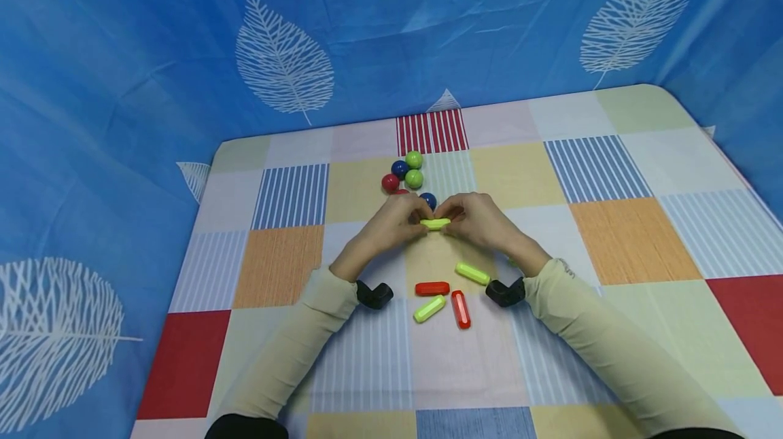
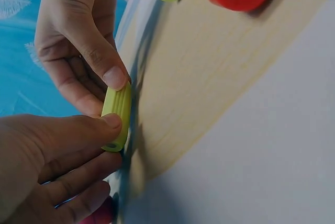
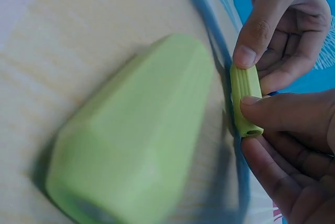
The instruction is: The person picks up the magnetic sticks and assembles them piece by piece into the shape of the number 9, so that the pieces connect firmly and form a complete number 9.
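Both hands meet over the middle of the table around one yellow-green magnetic building stick [image 1: 436,224]. My left hand [image 1: 396,220] pinches its left end between thumb and fingers. The opposite end is pinched in my right hand [image 1: 480,220]. Ridges run along the stick's side in the left wrist view, where its near end [image 2: 116,114] pokes past the thumb. Just beyond the hands sits a blue ball [image 1: 428,200], partly covered by the fingers. A red ball [image 1: 400,191] is mostly hidden behind the left hand.
Behind the hands, green balls [image 1: 414,160], a blue ball [image 1: 400,168] and a red ball [image 1: 390,183] cluster together. Nearer lie red sticks [image 1: 431,289] and yellow-green sticks [image 1: 429,309]; another yellow-green stick [image 1: 472,273] lies by the right wrist. A blue curtain [image 1: 391,31] borders the table.
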{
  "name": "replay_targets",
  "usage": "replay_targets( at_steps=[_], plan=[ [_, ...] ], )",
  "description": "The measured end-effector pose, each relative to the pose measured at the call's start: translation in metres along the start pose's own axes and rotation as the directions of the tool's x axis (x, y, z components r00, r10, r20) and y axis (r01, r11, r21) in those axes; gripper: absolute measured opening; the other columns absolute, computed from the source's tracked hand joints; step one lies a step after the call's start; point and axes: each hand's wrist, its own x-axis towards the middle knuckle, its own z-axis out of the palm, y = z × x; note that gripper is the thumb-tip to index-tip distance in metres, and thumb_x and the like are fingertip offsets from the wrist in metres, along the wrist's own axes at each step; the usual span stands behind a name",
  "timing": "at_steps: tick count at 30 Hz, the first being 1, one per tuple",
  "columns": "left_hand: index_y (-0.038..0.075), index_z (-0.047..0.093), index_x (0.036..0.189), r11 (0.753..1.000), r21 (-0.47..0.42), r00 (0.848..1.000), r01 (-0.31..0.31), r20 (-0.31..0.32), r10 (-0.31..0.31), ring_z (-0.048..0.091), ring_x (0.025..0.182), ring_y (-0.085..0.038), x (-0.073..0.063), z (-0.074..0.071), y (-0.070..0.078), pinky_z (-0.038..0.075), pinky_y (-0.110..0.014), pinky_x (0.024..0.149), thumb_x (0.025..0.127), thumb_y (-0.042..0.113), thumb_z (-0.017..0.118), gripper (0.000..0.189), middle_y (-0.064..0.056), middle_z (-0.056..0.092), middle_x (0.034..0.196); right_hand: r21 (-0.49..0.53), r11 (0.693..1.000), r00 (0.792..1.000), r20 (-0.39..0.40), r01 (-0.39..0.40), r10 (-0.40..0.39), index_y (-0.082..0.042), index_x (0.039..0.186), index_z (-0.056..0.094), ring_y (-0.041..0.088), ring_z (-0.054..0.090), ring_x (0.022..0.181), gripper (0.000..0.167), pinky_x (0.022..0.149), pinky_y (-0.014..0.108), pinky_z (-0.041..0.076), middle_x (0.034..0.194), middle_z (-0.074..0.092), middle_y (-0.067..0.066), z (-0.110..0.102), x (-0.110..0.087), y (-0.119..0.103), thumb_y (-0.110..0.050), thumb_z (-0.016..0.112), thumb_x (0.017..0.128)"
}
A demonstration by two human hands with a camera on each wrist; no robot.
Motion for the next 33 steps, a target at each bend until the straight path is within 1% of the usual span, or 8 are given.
replay_targets(
  at_steps=[3,10,18,26,30,33],
  plan=[
    [-0.001,0.072,0.099,1.000,-0.014,1.000,0.000,0.007,0.000,0.063,0.083,-0.019,0.000,0.002,-0.002,0.051,-0.022,0.074,0.082,-0.001,0.076,0.018,-0.010,0.067,0.094,-0.005,1.000,1.000,0.006,0.006,-0.006,-0.002,0.102,0.072,0.021,0.065,0.088,0.021,0.079,0.037,0.052,0.098,0.070,0.009,0.002,0.000,0.002,0.002,0.075,0.082],
    [-0.002,0.073,0.097,0.999,-0.047,1.000,0.010,-0.008,-0.010,0.063,0.080,-0.018,-0.001,0.002,-0.003,0.050,-0.020,0.071,0.080,-0.002,0.078,0.017,-0.010,0.067,0.091,-0.006,1.000,1.000,0.010,0.004,-0.004,-0.002,0.103,0.072,0.022,0.065,0.091,0.021,0.081,0.039,0.053,0.101,0.070,0.009,0.003,0.000,0.000,0.001,0.075,0.083],
    [-0.001,0.073,0.097,0.997,-0.060,0.999,0.047,0.000,-0.047,0.062,0.080,-0.016,-0.001,0.005,-0.003,0.050,-0.020,0.070,0.082,-0.003,0.076,0.016,-0.009,0.066,0.091,-0.001,1.000,1.000,0.008,-0.004,0.004,-0.003,0.104,0.072,0.022,0.065,0.092,0.020,0.083,0.039,0.053,0.102,0.070,0.009,0.004,-0.001,0.002,0.001,0.074,0.084],
    [-0.001,0.073,0.098,0.997,-0.059,0.999,0.051,-0.005,-0.051,0.061,0.080,-0.015,-0.002,0.007,-0.004,0.050,-0.019,0.071,0.082,-0.003,0.076,0.017,-0.007,0.065,0.091,-0.006,1.000,1.000,0.010,0.012,-0.012,-0.003,0.106,0.072,0.024,0.066,0.094,0.021,0.084,0.040,0.053,0.105,0.070,0.010,0.005,-0.003,0.003,0.001,0.073,0.085],
    [0.000,0.073,0.099,0.997,-0.053,0.998,0.060,0.002,-0.060,0.061,0.080,-0.016,-0.002,0.007,-0.003,0.050,-0.020,0.071,0.082,-0.003,0.076,0.017,-0.007,0.065,0.091,-0.016,1.000,1.000,0.017,-0.010,0.010,-0.003,0.108,0.071,0.025,0.065,0.099,0.024,0.087,0.041,0.053,0.109,0.068,0.011,-0.001,-0.003,0.001,-0.002,0.074,0.084],
    [0.001,0.073,0.099,0.996,-0.047,0.997,0.075,0.011,-0.074,0.061,0.081,-0.015,-0.002,0.006,-0.003,0.050,-0.021,0.071,0.083,-0.001,0.076,0.016,-0.006,0.065,0.092,-0.019,0.999,0.999,0.000,-0.042,0.042,-0.002,0.114,0.068,0.028,0.063,0.104,0.031,0.088,0.043,0.052,0.115,0.066,0.013,-0.010,-0.001,-0.002,-0.005,0.075,0.083]
  ],
)
